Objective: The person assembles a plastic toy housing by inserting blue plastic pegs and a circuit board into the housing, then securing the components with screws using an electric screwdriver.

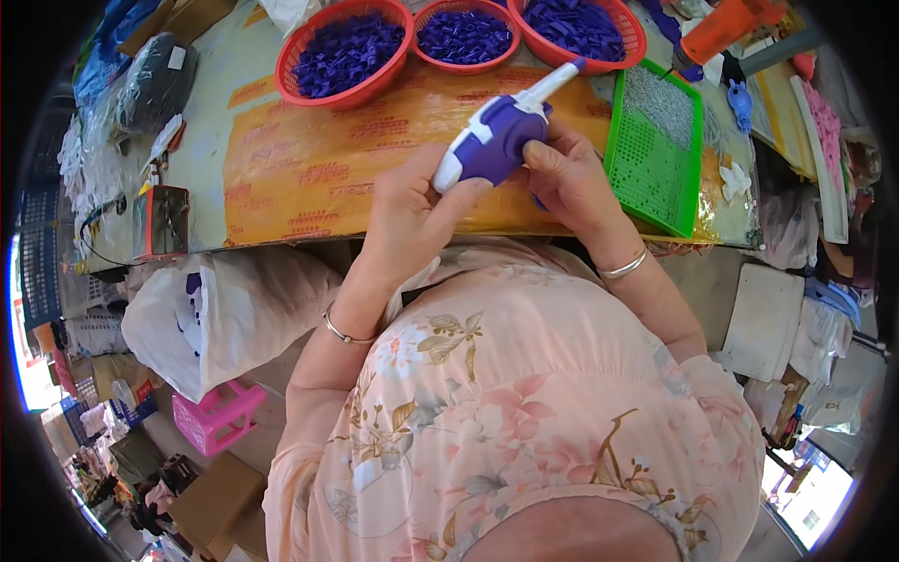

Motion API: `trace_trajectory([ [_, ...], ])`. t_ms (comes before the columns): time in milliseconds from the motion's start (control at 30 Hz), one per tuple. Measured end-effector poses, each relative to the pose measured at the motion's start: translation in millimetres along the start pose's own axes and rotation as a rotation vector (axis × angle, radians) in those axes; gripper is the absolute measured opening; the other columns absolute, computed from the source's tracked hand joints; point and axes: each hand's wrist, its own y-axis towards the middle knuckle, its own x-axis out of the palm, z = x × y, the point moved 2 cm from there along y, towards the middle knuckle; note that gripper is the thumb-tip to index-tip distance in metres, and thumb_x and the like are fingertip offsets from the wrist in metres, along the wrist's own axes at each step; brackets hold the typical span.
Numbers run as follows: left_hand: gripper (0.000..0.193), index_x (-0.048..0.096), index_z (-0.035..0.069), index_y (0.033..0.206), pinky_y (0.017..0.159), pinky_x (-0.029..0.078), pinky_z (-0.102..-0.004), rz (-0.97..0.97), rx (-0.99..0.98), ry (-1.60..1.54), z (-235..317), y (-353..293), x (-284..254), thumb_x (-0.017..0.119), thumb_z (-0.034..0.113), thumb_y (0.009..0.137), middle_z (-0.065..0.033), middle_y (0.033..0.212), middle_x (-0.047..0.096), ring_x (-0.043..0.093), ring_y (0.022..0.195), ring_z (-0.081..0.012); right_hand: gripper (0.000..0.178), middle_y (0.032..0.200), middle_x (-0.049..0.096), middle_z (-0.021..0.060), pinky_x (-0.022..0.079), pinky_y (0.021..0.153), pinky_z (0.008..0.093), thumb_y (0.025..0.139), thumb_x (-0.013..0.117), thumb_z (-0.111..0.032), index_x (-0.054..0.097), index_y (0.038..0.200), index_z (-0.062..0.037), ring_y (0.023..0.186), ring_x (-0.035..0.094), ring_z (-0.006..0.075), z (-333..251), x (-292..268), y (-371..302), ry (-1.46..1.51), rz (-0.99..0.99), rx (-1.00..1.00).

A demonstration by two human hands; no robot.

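Both of my hands are closed on a purple and white plastic toy-like piece (496, 145) above the table. A white stem with a purple tip sticks out of it toward the far right. My left hand (412, 211) grips its white near end. My right hand (567, 173) pinches its purple right side between thumb and fingers, and the fingers behind it are partly hidden. Beside my right hand lies a green tray (646, 178) with small silver screws (660, 103) heaped in its far part.
Red baskets (398, 70) of small purple plastic parts (346, 56) line the far side. An orange power screwdriver (730, 28) hangs at the far right. A red and black box (161, 220) stands at the table's left edge, with a white sack (225, 309) below and a pink stool (217, 417).
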Motion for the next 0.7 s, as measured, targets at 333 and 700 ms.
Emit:
trace_trajectory([
  [333,0.031,0.057,-0.001,0.106,0.059,0.049,-0.0294,-0.036,0.212,0.339,4,0,-5,0.069,0.004,0.077,-0.0153,0.079,0.061,0.062,0.065,-0.0243,0.029,0.096,0.066,0.0028,0.05,0.076,0.0241,0.08,0.069,-0.005,0.062,0.108,-0.0002,0.085,0.061,0.0105,5,-11,0,-0.324,0.048,-0.068],
  [700,0.044,0.056,0.0,0.121,0.079,0.051,-0.0267,0.119,-0.155,-0.162,6,-3,-37,0.066,0.0,0.079,-0.0061,0.102,0.063,0.061,0.089,-0.0126,0.032,0.097,0.062,0.0016,0.047,0.072,0.0217,0.087,0.066,-0.014,0.059,0.114,0.0,0.082,0.056,0.0072,-19,12,-7,-0.784,-0.072,-0.315],
])
